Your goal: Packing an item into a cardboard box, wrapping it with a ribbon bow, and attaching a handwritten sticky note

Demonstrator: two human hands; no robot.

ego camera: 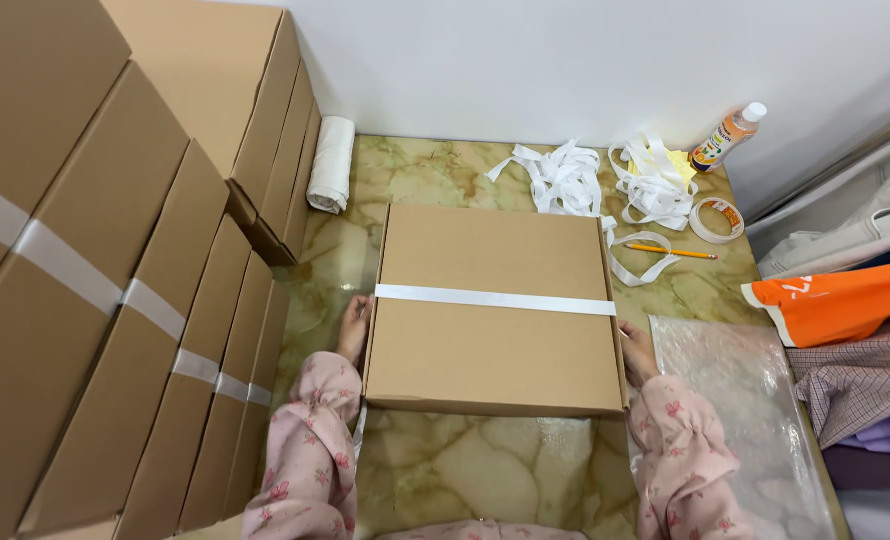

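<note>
Hands sit at either end of a flat cardboard box (pixel 495 305) lying on the green marbled worktop (pixel 435 465). My left hand (pixel 353 325) presses against the left side wall near the end of the white tape strip (pixel 495 299) that crosses the lid; my right hand (pixel 637 350) does the same on the right. Both grips are flat against the cardboard, but I cannot tell whether the fingers curl under the box, as the walls hide them.

Risks as I judge them: the tape ends could lift if my palms drag over them. A clear plastic bag (pixel 745 400) lies just beside my right sleeve and could slide or catch on the box corner. Behind the box, loose white backing strips (pixel 565 178), a pencil (pixel 670 251) and a tape roll (pixel 717 220) lie near, so pushing the box forward would sweep them. Stacked boxes (pixel 115 300) lean close on the left and could be knocked.
</note>
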